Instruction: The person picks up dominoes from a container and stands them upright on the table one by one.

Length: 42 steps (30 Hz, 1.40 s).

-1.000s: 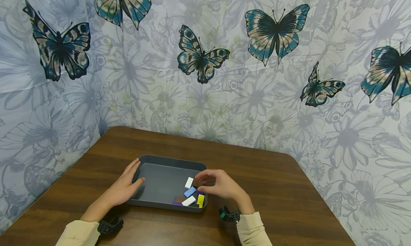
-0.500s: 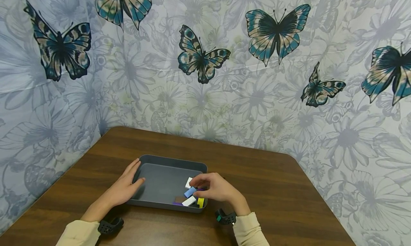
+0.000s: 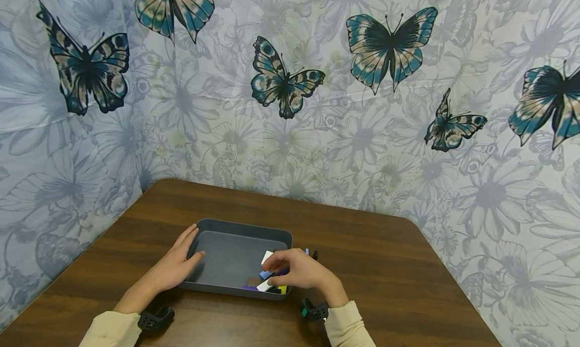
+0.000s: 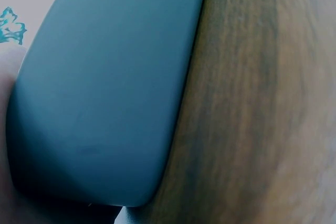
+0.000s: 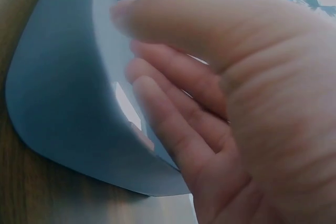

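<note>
A grey rectangular tray (image 3: 226, 246) lies on the wooden table. My left hand (image 3: 174, 264) rests at its left end, with straight fingers along the rim and the thumb over the inside. Over the right part of the tray is my right hand (image 3: 301, 271), thumb apart from the bent fingers; the right wrist view shows nothing between them. Beneath and beside it lie small rectangular blocks: a white block (image 3: 266, 257), a second white block (image 3: 263, 286) by the thumb tip, a blue block (image 3: 265, 275), a brown block (image 3: 254, 281) and a yellow block (image 3: 283, 289). The right hand partly hides the pile.
Beyond the right hand, a small blue piece (image 3: 307, 251) and a black piece (image 3: 315, 255) show beside the tray. The brown table (image 3: 399, 286) extends all around. A butterfly-patterned cloth (image 3: 290, 155) hangs behind it.
My right hand has moved left and toward me over the blocks, from the tray's right edge. The blue and black pieces behind it have come into sight. The left hand stays put.
</note>
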Each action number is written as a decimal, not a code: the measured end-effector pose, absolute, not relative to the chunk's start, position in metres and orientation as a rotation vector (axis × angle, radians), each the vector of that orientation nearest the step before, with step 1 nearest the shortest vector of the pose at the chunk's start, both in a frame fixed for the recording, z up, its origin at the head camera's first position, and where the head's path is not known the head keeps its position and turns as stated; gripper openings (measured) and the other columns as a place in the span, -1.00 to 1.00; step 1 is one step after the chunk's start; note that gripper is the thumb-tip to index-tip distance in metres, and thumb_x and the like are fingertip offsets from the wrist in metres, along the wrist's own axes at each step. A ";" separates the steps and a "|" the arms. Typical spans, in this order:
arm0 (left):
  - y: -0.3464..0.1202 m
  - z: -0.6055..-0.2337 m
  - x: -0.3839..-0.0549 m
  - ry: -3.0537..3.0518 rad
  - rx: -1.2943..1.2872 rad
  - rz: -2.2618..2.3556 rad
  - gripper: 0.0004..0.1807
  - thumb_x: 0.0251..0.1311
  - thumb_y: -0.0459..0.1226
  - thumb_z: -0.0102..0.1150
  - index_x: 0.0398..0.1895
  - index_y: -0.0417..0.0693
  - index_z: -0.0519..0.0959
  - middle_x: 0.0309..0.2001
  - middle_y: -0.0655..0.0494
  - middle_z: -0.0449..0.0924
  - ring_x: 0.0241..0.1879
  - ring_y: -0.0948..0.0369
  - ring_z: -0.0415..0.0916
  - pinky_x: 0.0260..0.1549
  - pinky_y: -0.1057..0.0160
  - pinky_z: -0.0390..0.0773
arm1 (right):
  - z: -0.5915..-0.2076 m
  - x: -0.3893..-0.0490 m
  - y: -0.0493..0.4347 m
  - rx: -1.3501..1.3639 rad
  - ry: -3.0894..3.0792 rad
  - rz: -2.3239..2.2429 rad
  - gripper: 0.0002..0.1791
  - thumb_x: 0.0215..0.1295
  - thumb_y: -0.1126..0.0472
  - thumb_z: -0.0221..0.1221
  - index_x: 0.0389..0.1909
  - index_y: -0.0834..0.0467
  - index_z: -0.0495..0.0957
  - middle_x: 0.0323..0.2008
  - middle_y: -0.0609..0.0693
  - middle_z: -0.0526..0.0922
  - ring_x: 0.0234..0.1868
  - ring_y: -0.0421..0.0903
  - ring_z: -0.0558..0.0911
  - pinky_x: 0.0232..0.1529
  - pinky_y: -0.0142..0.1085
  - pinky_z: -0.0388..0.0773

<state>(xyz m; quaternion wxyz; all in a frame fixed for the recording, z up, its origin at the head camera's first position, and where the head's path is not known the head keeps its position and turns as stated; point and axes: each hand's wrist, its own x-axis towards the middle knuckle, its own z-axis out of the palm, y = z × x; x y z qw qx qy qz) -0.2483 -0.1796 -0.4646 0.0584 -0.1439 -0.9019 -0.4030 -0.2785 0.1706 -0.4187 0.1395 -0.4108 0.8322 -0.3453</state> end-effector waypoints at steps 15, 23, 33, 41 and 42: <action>-0.180 -0.466 -0.248 -2.730 -0.442 -1.222 -0.15 0.54 -0.12 0.07 0.59 -0.49 -0.07 0.62 -0.39 -0.23 0.54 -0.41 -0.11 0.34 -0.47 0.14 | -0.420 -0.274 0.163 -1.190 2.436 -0.894 -0.71 0.32 0.24 0.40 0.04 0.12 0.70 -0.03 -0.08 0.76 -0.06 -0.30 0.69 0.05 -0.43 0.61; -0.181 -0.465 -0.252 -2.734 -0.434 -1.236 -0.14 0.54 -0.13 0.06 0.60 -0.47 -0.08 0.63 -0.37 -0.25 0.55 -0.40 -0.14 0.35 -0.47 0.11 | -0.423 -0.276 0.162 -1.234 2.477 -0.799 -0.73 0.30 0.27 0.41 0.01 0.12 0.70 -0.05 -0.10 0.75 -0.07 -0.33 0.69 0.03 -0.47 0.60; -0.181 -0.466 -0.251 -2.736 -0.433 -1.230 -0.14 0.53 -0.12 0.07 0.59 -0.48 -0.07 0.62 -0.37 -0.24 0.55 -0.40 -0.13 0.34 -0.46 0.13 | -0.425 -0.277 0.160 -1.205 2.502 -0.744 -0.73 0.26 0.31 0.43 -0.03 0.08 0.71 -0.10 -0.15 0.76 -0.11 -0.39 0.67 0.00 -0.49 0.60; -0.180 -0.466 -0.251 -2.735 -0.437 -1.222 -0.14 0.53 -0.12 0.08 0.59 -0.49 -0.06 0.62 -0.38 -0.23 0.55 -0.40 -0.11 0.34 -0.46 0.15 | -0.426 -0.276 0.160 -1.231 2.524 -0.709 -0.76 0.27 0.31 0.42 -0.06 0.07 0.71 -0.13 -0.16 0.75 -0.14 -0.39 0.67 -0.03 -0.50 0.60; -0.180 -0.466 -0.251 -2.734 -0.437 -1.222 -0.14 0.53 -0.13 0.08 0.58 -0.49 -0.06 0.62 -0.38 -0.23 0.55 -0.40 -0.11 0.34 -0.46 0.15 | -0.426 -0.276 0.160 -1.231 2.528 -0.706 -0.76 0.27 0.31 0.42 -0.07 0.07 0.72 -0.13 -0.17 0.75 -0.14 -0.39 0.67 -0.03 -0.50 0.60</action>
